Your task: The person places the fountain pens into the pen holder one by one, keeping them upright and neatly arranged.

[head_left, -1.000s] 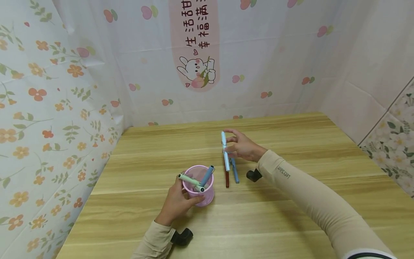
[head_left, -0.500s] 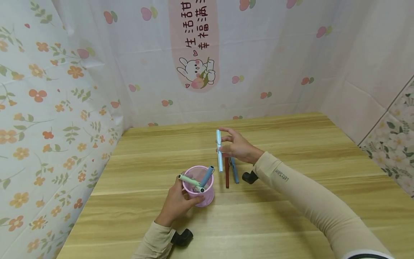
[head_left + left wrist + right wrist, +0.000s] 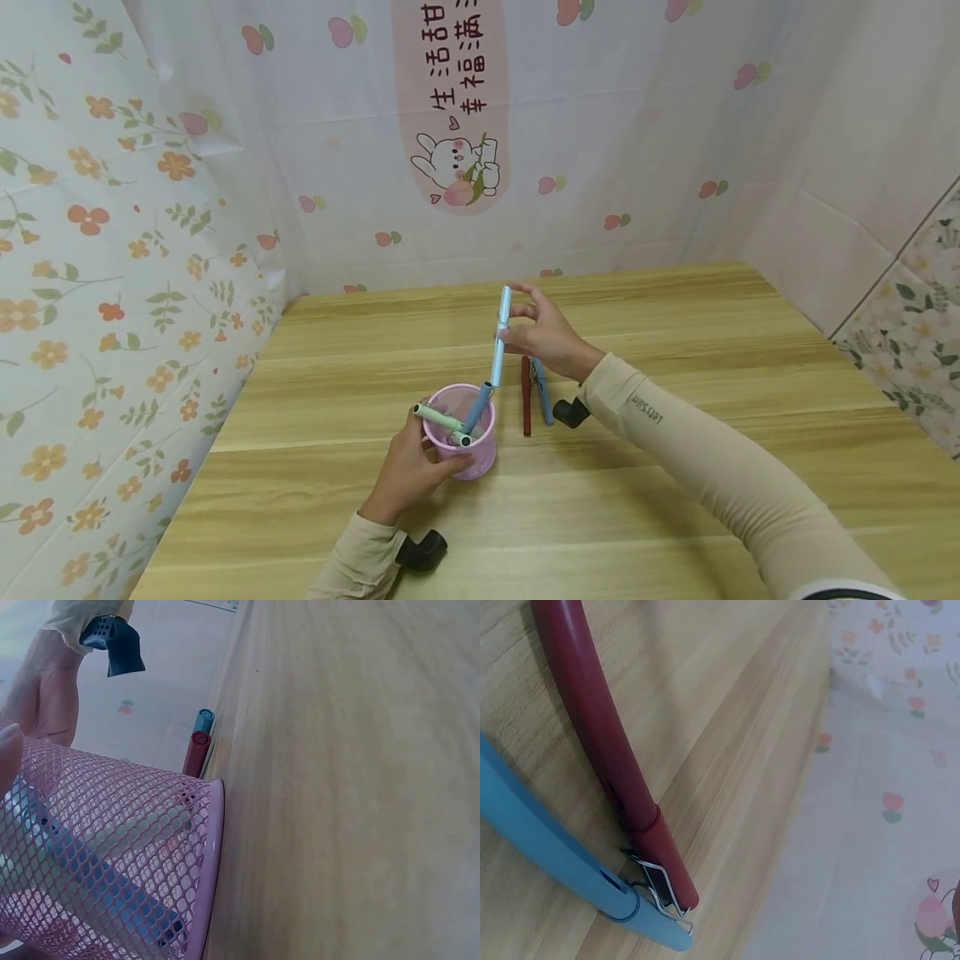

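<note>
My left hand [image 3: 411,468] grips the side of a pink mesh pen cup [image 3: 468,461] standing on the table. Inside it lean a blue pen [image 3: 478,408] and two pale green pens, one of them a green pen [image 3: 438,416] jutting over the left rim. My right hand [image 3: 546,333] pinches a light blue pen [image 3: 500,333], tilted upright, its lower end close above the cup's far right rim. A dark red pen [image 3: 600,727] and another blue pen [image 3: 555,844] lie side by side on the table below the right hand, clips together.
The wood-grain table [image 3: 637,500] ends at a printed curtain [image 3: 637,150] behind and a floral one [image 3: 90,292] on the left. A black wrist camera [image 3: 422,550] sits at the left sleeve, another black camera [image 3: 572,412] at the right.
My right hand has moved left with the light blue pen, bringing it from above the lying pens to near the cup's rim. The left hand and cup have stayed put.
</note>
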Demonstrator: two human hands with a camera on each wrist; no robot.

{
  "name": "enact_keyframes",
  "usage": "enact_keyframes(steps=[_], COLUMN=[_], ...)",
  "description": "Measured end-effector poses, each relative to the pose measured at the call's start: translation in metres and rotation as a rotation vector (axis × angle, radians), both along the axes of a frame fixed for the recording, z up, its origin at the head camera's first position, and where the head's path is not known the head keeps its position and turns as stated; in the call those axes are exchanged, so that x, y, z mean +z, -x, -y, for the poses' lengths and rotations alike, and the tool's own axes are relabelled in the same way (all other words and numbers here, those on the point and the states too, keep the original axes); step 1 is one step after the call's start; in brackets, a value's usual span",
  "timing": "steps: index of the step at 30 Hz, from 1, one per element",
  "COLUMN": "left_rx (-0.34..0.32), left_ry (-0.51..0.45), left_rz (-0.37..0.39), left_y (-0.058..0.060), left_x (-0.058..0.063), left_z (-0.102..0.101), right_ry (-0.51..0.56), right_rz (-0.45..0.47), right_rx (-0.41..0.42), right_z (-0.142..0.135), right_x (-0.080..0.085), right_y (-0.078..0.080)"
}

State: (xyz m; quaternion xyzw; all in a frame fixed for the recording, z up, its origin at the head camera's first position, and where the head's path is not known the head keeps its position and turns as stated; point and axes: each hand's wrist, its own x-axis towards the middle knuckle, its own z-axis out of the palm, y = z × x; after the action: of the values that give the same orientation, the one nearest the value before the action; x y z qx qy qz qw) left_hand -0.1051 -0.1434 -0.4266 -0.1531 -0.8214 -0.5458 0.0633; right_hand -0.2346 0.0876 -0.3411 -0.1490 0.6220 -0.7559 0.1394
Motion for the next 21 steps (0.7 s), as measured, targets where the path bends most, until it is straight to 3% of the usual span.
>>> enact_keyframes(steps=[9, 13, 21], left_rx=[0.023, 0.014, 0.004], left_ry=[-0.014, -0.011, -0.017], left_rz=[0.053, 0.033, 0.028], left_y=[-0.002, -0.001, 0.000], left_x=[-0.003, -0.002, 0.002], left_z=[0.000, -0.001, -0.001], right_ry=[0.050, 0.038, -0.008], right_rz=[-0.081, -0.148, -0.298], right_rx=[-0.090, -0.121, -0.115], right_z=[0.007, 0.012, 0.022], right_x=[0.001, 0.001, -0.001], right_y=[-0.006, -0.009, -0.018])
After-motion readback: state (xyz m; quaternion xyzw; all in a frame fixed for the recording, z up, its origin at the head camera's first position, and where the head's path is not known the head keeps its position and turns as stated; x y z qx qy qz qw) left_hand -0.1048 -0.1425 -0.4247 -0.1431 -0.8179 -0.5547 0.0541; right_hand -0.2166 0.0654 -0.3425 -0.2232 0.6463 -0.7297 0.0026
